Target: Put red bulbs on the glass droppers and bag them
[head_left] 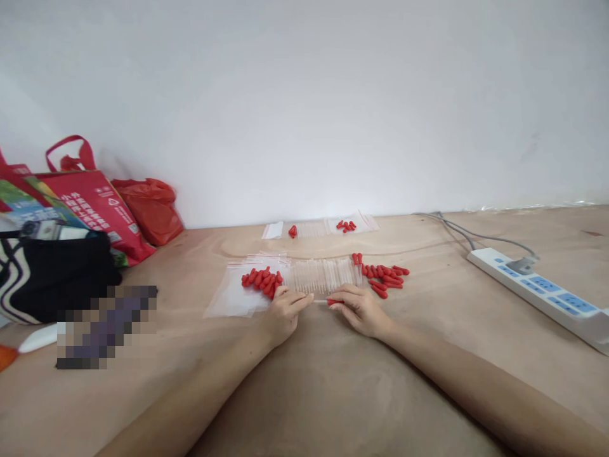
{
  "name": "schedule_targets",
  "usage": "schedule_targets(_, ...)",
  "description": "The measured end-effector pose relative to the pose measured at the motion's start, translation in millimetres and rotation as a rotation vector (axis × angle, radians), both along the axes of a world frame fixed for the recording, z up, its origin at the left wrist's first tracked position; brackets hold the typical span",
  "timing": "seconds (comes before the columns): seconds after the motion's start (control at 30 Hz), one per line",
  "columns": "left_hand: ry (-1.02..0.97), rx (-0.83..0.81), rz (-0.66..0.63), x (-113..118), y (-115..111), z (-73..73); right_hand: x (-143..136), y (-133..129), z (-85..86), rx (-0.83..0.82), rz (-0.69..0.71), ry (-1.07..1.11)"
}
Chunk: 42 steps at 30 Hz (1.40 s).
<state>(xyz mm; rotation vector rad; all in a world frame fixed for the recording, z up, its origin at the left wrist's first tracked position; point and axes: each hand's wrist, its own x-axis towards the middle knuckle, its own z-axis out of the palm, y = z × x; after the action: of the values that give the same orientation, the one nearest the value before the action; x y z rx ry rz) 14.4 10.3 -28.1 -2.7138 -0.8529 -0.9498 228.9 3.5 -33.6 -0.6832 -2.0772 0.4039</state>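
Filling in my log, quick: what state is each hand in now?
Left hand: closed, fingertips pinching one end of a thin clear tube.
Right hand: closed, pinching a red rubber bulb.

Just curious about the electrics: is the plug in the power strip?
In, it seems: the grey plug sits against the power strip's sockets.

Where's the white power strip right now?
In the head view, the white power strip lies on the table at the far right, well to the right of the right hand, with a grey plug in it.
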Motion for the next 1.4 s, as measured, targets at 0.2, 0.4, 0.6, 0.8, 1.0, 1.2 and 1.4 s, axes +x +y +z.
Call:
schedule_targets(0.2,0.042,0.036,0.019,3,-3,3.2,1,0,0.1,-0.009,0.037,-0.008)
schedule_targets(0.4,0.075,0.033,0.057,5,-9,0.9,0,0,-1.4,0.010,0.038,-0.037)
schedule_targets(0.6,0.018,0.003,0.079,10,-14,2.1,0,0,-2.1,0.073,-0.024,-0.095)
schedule_targets(0.8,0.008,-0.001,0.080,13,-14,0.5,0,-1,-1.2,0.119,-0.063,-0.171)
schedule_targets(1.0,-0.005,-0.042,0.083,16,-17,0.2,-1,-1,-0.8,0.116,-0.028,-0.146)
schedule_targets(1.2,0.003,-0.051,0.088,16,-18,0.5,-3,1,-1.3,0.094,0.002,-0.130)
schedule_targets(1.4,-0.116,-0.052,0.090,21,-16,2.0,-2,5,2.9,-0.172,-0.024,0.101)
